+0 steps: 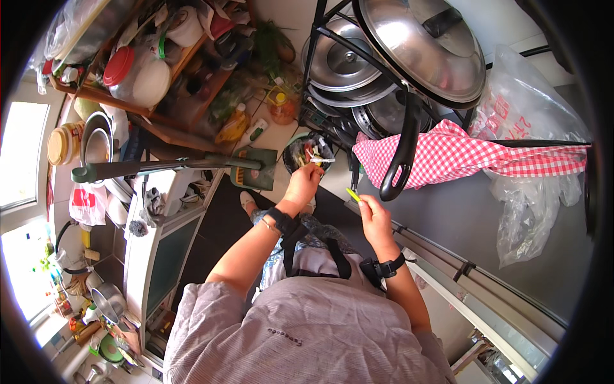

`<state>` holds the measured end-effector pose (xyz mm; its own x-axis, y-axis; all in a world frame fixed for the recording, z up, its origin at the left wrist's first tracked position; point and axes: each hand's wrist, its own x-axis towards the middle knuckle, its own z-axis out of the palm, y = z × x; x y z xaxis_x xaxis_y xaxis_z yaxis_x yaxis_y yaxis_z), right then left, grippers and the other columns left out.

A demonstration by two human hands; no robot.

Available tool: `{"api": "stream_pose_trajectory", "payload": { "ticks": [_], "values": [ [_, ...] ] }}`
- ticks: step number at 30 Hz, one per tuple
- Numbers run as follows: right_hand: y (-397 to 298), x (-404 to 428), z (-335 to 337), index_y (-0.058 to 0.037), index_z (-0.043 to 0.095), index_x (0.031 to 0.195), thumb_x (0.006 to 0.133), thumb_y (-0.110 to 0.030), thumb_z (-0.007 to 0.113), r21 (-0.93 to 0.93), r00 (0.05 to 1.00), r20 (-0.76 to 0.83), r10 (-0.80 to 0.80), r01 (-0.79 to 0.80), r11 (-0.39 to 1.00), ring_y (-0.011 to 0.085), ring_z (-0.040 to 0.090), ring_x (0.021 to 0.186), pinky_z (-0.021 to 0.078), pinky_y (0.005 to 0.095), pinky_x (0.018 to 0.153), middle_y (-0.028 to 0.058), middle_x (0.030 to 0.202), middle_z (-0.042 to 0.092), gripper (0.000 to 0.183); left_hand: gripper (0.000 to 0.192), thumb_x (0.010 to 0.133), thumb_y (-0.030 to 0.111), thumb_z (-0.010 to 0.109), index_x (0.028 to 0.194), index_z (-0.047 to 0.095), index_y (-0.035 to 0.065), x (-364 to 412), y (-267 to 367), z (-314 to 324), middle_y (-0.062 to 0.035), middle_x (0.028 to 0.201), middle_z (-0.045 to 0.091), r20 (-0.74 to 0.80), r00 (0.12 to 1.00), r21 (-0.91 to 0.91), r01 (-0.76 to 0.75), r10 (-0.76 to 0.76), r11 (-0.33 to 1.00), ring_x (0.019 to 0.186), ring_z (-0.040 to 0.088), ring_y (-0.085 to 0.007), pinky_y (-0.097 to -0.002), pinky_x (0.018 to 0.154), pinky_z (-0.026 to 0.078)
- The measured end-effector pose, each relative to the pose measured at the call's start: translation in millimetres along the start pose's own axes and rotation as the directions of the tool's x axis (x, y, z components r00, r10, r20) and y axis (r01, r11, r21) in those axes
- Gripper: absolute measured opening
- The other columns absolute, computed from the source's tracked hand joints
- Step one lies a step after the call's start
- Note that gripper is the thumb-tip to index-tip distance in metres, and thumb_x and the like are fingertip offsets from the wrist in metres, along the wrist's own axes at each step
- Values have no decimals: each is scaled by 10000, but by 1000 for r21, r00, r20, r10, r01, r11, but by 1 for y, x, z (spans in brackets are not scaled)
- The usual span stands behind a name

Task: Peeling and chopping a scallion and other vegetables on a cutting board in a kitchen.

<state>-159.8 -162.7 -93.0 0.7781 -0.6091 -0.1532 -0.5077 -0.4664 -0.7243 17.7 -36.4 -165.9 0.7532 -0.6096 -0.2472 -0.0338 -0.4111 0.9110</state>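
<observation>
My left hand [303, 185] reaches over a lined trash bin [289, 163], its fingers bunched near the rim. Scraps and a white piece [322, 159] show just past the fingertips; whether the fingers pinch anything is hidden. My right hand [375, 216] grips a slim yellow-green object [353, 194] between thumb and fingers, its tip pointing up and toward the bin. Too little of it shows to tell what it is. Dark straps with small devices circle both wrists.
Right of the bin, a black rack [331, 36] holds metal lids and a long-handled pan [422, 53]. A red checkered cloth [446, 149] and plastic bag [523, 216] hang nearby. Left stand a green long-handled dustpan [249, 178], wooden shelf [196, 127] and oil jug [282, 108].
</observation>
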Motion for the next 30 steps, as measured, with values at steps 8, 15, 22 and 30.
{"api": "stream_pose_trajectory", "payload": {
  "ticks": [8,15,22,30],
  "values": [
    [8,-8,-6,-29,620,1049,918,-158,598,-31,999,-44,-1,0,1000,249,641,700,492,331,666,172,813,654,185,405,881,28,491,1286,510,20,33,-75,25,-247,1204,529,187,981,336,-19,-47,942,1060,558,-408,-405,897,476],
    [21,-19,-10,-51,627,1055,915,-174,604,-32,995,-64,79,-81,996,230,629,649,491,344,632,148,720,634,188,509,877,30,501,1380,433,47,44,-88,37,-191,1399,432,347,936,441,-106,-60,891,1256,419,-381,-383,1012,392],
    [12,-9,-11,-35,558,1202,960,-126,494,416,881,307,359,-464,782,152,617,664,518,288,612,59,765,598,266,391,896,146,579,1279,544,78,-3,-50,1,-143,968,660,329,937,118,81,-116,990,843,641,-214,-306,736,505],
    [-34,12,25,-8,491,1208,978,-141,481,660,778,626,52,-564,497,253,653,981,531,335,831,168,1074,639,265,552,937,234,603,1395,382,19,-101,39,-49,-67,1117,625,552,820,-319,374,-150,871,925,599,-137,-281,786,502]
  ]
}}
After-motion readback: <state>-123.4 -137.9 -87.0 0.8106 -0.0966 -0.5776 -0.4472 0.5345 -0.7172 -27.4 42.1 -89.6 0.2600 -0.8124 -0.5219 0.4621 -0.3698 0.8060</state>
